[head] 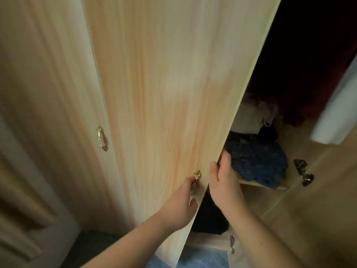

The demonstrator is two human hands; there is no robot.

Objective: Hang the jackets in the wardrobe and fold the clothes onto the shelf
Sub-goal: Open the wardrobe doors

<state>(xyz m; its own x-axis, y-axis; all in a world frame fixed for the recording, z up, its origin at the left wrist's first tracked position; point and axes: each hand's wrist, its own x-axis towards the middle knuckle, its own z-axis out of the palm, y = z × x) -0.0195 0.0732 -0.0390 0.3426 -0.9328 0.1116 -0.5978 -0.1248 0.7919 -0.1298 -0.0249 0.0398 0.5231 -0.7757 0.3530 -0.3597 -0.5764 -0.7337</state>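
A light wooden wardrobe door (pixel 164 93) fills the middle of the view, partly swung out. My left hand (pixel 179 204) grips its small gold handle (pixel 197 175). My right hand (pixel 224 182) curls its fingers round the door's free edge. Behind the edge the wardrobe is open: a crumpled blue garment (pixel 257 165) lies on a shelf (pixel 262 185), with pale folded clothes (pixel 249 118) behind it and dark red fabric (pixel 309 89) hanging above. Dark clothes (pixel 210 215) sit under the shelf.
A second door (pixel 48 93) to the left is closed, with its own gold handle (pixel 102 138). The right-hand door (pixel 318 190) stands open with a dark metal hinge (pixel 303 172). Something white (pixel 336 113) hangs at the right edge. Blue fabric (pixel 202 258) lies low.
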